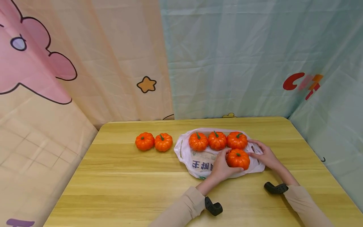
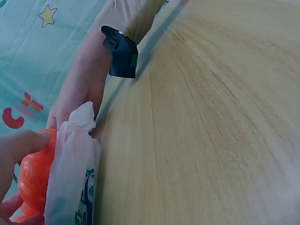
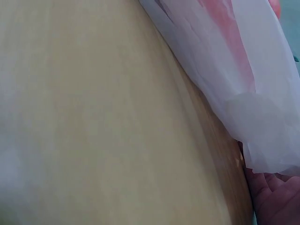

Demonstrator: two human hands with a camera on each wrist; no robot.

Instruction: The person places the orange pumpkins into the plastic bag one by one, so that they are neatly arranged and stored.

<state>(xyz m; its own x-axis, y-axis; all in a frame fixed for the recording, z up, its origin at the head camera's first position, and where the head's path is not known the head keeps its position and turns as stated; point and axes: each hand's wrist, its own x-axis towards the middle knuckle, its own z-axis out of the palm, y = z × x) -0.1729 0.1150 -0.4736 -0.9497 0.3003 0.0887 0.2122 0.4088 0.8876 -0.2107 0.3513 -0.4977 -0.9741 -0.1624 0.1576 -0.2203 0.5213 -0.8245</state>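
Low and right of centre in the head view, the front pumpkin (image 1: 238, 159) sits on a white plastic bag (image 1: 198, 164) spread flat on the table (image 1: 119, 186). The left hand (image 1: 222, 168) curls around its left and lower side, thumb under the fruit and fingers rising beside it; in the left wrist view a fingertip (image 2: 28, 140) presses on the orange skin (image 2: 33, 176) next to a bunched fold of the bag (image 2: 70, 173). The right hand (image 1: 263, 156) lies on the bag's right edge, just beside the pumpkin, its fingers bent over the plastic; the right wrist view shows only a bit of palm (image 3: 274, 199) under a crumpled lobe of the bag (image 3: 262, 117), so whether it truly pinches the plastic cannot be told.

Behind the front pumpkin, three more pumpkins (image 1: 217, 140) stand in a row on the bag, touching one another. The bag carries dark blue characters and a green-outlined print near its front edge, upside down to the camera and too small to read.

To the left of the bag, apart from it, two pumpkins (image 1: 154, 142) stand side by side on the bare wood, touching.

The backdrop cloth (image 1: 227, 63) behind shows a star (image 1: 146, 84) at centre and red and orange letters (image 1: 303, 83) at the right, the first like a "C", the rest blurred.
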